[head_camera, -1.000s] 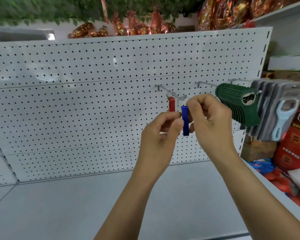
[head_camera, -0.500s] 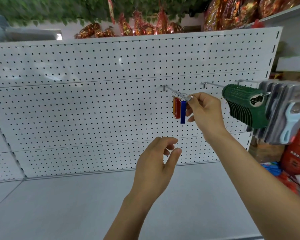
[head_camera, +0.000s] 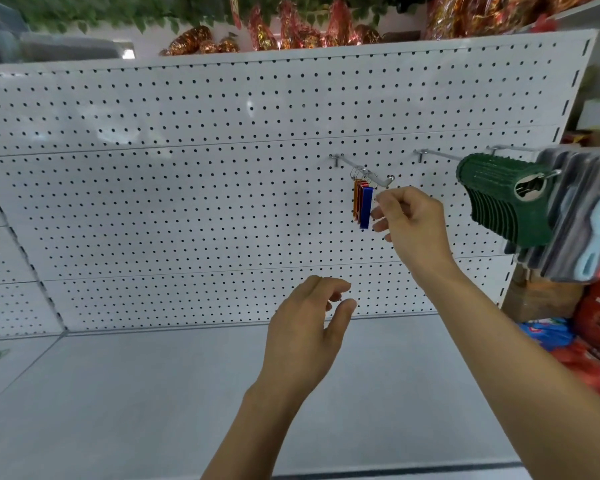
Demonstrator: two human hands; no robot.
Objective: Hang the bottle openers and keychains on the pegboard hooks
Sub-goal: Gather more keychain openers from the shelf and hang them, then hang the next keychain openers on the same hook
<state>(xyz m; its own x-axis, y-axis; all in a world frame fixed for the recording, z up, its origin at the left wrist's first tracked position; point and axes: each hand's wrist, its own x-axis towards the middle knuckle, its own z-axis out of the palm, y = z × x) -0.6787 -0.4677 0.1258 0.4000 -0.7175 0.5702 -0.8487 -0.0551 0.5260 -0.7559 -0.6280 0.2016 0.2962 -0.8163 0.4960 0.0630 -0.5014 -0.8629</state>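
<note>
On the white perforated metal pegboard (head_camera: 187,202), we see a thin silver wire hook (head_camera: 361,169) carrying a small cluster of flat, bar-shaped metal keychains. At the front hangs the glossy blue keychain (head_camera: 365,208), upright from a silver split ring (head_camera: 365,174); behind it, an orange keychain (head_camera: 355,199) and a sliver of red hang close against one another.

Our right hand (head_camera: 409,220) sits just beside the blue keychain, fingers loosely curled and parted, gripping nothing; whether a fingertip touches the bar we cannot tell. Our left hand (head_camera: 305,337) hovers lower, well apart from the hook, over the pale grey shelf (head_camera: 118,410), thumb and fingers spread and empty.

Further right, a row of dark green plastic bottle openers (head_camera: 499,199) fills a second hook, with grey-carded pale blue openers (head_camera: 589,223) beside them.
</note>
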